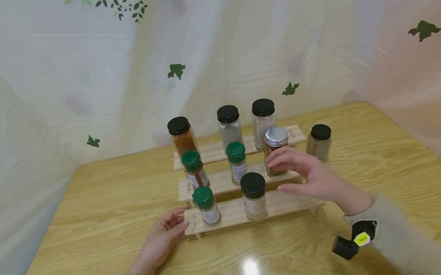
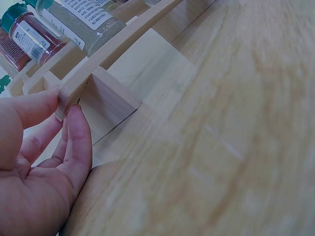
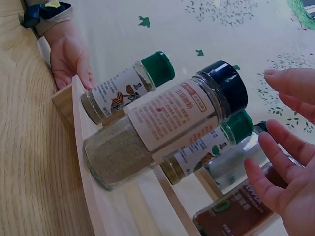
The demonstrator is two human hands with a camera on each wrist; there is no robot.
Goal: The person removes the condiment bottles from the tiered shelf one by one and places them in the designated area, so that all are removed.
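A three-tier wooden spice rack [image 1: 228, 184] holds several jars. My left hand [image 1: 166, 236] pinches the left end of its lowest shelf [image 2: 93, 66], thumb above and fingers beneath. My right hand [image 1: 316, 175] is raised at the rack's right side, fingers spread and loosely bent, nothing between them. Nearest to it is a silver-lidded jar [image 1: 276, 137] of reddish-brown spice on the middle shelf; the fingers partly cover it, and I cannot tell whether they touch. On the lowest shelf stand a black-lidded jar [image 1: 254, 197] and a green-lidded jar [image 1: 207, 205].
Right of the rack, a black-lidded jar [image 1: 319, 144] stands on the wooden table [image 1: 88, 237]. The top shelf bears an orange-spice jar [image 1: 184, 141] and two pale jars; two green-lidded jars share the middle shelf. A leaf-patterned curtain [image 1: 107, 88] hangs behind.
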